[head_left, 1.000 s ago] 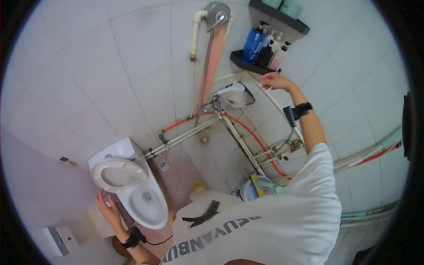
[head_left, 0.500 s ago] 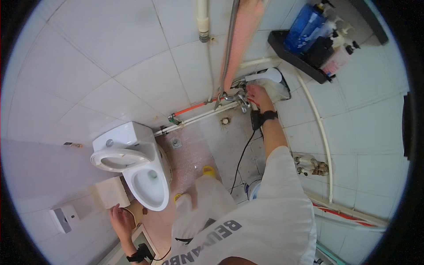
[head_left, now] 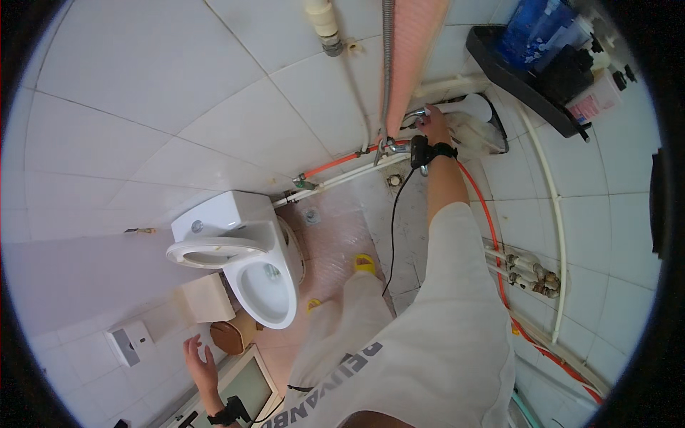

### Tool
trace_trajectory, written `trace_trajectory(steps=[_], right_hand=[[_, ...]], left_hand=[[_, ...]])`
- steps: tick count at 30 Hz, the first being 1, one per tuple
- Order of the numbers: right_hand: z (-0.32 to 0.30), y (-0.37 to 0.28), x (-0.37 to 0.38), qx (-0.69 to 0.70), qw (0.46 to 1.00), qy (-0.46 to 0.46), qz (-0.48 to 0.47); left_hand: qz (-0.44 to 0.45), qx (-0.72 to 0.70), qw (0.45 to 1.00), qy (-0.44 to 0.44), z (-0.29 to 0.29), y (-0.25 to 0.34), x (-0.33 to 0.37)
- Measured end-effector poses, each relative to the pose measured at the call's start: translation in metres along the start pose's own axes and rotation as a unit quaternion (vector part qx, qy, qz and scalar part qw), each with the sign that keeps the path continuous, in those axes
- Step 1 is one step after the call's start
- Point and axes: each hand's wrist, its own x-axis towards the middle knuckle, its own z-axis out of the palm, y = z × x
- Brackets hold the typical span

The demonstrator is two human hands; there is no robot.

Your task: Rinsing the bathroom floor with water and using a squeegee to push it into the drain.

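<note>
My right hand (head_left: 434, 127) reaches to the wall fittings, its fingers curled at the chrome end of a white shower head's handle. The shower head (head_left: 477, 107) lies on a corner shelf, its wide end to the right. Just below my hand are a chrome tap (head_left: 398, 147) and a grey metal hose (head_left: 387, 71). My wrist hides part of the fittings. At the lower left my left hand (head_left: 203, 362) hangs in the air, fingers apart and holding nothing. Nearest to it is a brown bin (head_left: 230, 335) beside a cream square panel (head_left: 207, 298).
A white toilet (head_left: 260, 292) stands left with its seat partly raised. Bottles (head_left: 535, 32) fill a black corner shelf (head_left: 524, 96) at upper right. Red hose (head_left: 492, 214) and white pipe (head_left: 553, 207) follow the right wall. A black cable (head_left: 397, 221) trails from my right wrist.
My left hand has come away from the brown bin, which now shows its top closed. My right hand has moved from beside the tap up to the shower head's handle. The view has shifted.
</note>
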Motion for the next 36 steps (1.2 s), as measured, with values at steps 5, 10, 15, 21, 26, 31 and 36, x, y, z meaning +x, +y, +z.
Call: trace_trajectory(steps=[5, 10, 15, 21, 26, 31, 36], right_hand=[[0.010, -0.022, 0.001, 0.424, 0.851, 0.113, 0.288], [-0.001, -0.023, -0.008, 0.499, 0.834, 0.100, 0.213], [-0.012, -0.042, -0.052, 0.488, 0.862, 0.033, 0.136], [-0.029, -0.071, -0.162, 0.568, 0.813, -0.016, 0.127], [-0.045, -0.086, -0.265, 0.489, 0.862, -0.041, 0.128], [-0.073, -0.074, -0.345, 0.459, 0.878, -0.051, 0.122], [-0.109, -0.076, -0.415, 0.456, 0.881, -0.015, 0.124]], left_hand=[[0.001, 0.009, 1.000, 0.001, -0.005, -0.007, -0.004], [0.016, 0.007, 1.000, 0.001, -0.011, -0.007, 0.003], [0.018, -0.021, 0.999, 0.029, -0.018, -0.022, -0.001], [0.054, -0.067, 0.994, 0.073, -0.023, -0.056, -0.002], [0.117, -0.104, 0.983, 0.092, -0.030, -0.051, 0.027], [0.150, -0.248, 0.957, 0.015, -0.028, 0.016, 0.056], [0.367, -0.210, 0.904, -0.067, 0.010, 0.114, 0.058]])
